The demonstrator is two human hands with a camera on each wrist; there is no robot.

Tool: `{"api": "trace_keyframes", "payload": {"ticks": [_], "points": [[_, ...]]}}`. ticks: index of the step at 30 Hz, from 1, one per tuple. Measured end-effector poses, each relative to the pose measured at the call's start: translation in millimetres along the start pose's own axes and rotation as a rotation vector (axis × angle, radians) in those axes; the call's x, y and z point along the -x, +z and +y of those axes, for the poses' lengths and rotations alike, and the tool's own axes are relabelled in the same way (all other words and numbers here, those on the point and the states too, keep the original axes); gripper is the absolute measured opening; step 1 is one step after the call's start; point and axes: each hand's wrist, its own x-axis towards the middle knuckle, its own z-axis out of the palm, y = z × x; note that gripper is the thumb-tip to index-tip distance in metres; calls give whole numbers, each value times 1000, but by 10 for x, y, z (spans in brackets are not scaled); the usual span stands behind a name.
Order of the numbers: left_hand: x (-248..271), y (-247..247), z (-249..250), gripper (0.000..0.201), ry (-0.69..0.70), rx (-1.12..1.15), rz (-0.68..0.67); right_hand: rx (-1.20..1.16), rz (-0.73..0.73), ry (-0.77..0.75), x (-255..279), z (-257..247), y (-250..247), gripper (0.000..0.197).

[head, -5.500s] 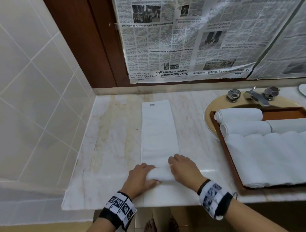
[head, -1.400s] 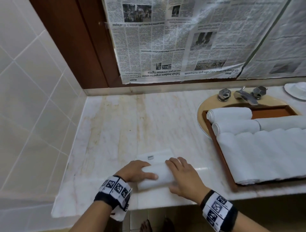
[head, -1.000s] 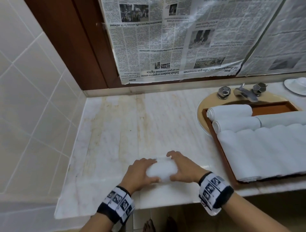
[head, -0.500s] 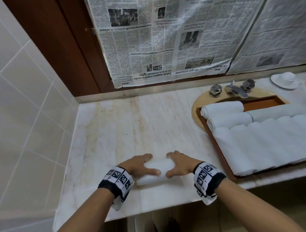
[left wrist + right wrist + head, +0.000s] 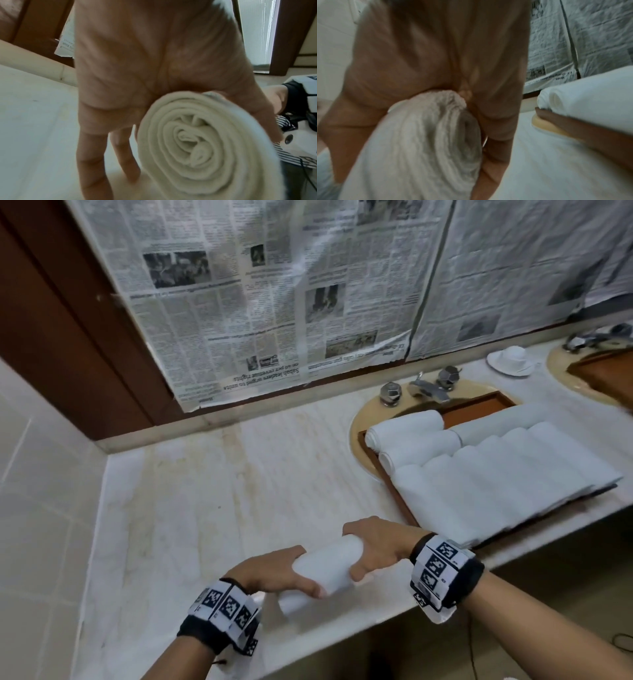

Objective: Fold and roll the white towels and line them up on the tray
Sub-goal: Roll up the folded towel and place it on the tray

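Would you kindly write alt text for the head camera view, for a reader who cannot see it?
Two hands, left hand and right hand, grip a rolled white towel by its ends above a marble counter. To the right, a wooden tray holds more rolled towels; newspaper covers the wall behind.

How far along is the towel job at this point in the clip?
Done: a row of rolled towels already lies on the wooden tray, with two more behind it. In hand: one fully rolled towel is gripped at its ends by the left hand and right hand, near the counter's front edge. Left: setting this roll on the tray. No unrolled towels are in view.
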Motion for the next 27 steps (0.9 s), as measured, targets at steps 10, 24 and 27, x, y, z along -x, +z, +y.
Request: {"api": "trace_keyframes", "payload": {"ticks": [10, 24, 27], "points": [[-412, -350, 1649, 73, 168, 286, -134, 33, 228, -115, 827, 1093, -1192, 52], [-1905, -665, 3707, 66, 198, 63, 157, -75, 284, -197, 987, 3253, -2699, 65], [-2228, -783, 3917, 60, 202, -40, 271, -140, 298, -184, 850, 3536, -2869, 69]]}}
